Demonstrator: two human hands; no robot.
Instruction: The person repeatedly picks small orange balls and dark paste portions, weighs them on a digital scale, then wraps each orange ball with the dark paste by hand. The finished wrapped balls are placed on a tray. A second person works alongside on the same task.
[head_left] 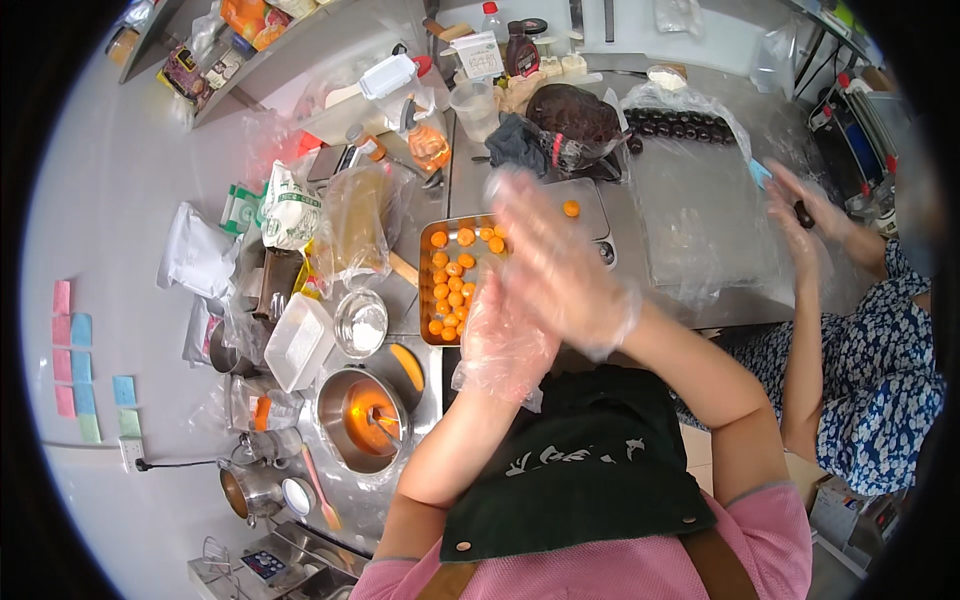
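My left hand (507, 328) and my right hand (565, 262), both in clear plastic gloves, meet palm against palm above the table. The right palm lies slanted across the left with its fingers stretched out and motion-blurred. Fingers of the left hand extend upward, partly covered by the right. Whatever may be between the palms is hidden. Just left of them is a gold rectangular tray (424, 290) with several small orange balls (456, 284). Beyond my hands, one orange ball (571, 208) rests on a grey flat scale (592, 200).
At right a co-worker's gloved hands (805, 215) hold a dark ball. A film-covered tray (700, 230) has dark balls along its far edge. Left stand a steel pot (335, 455) of orange liquid, a bowl of white powder (360, 323) and a clear plastic container (300, 343).
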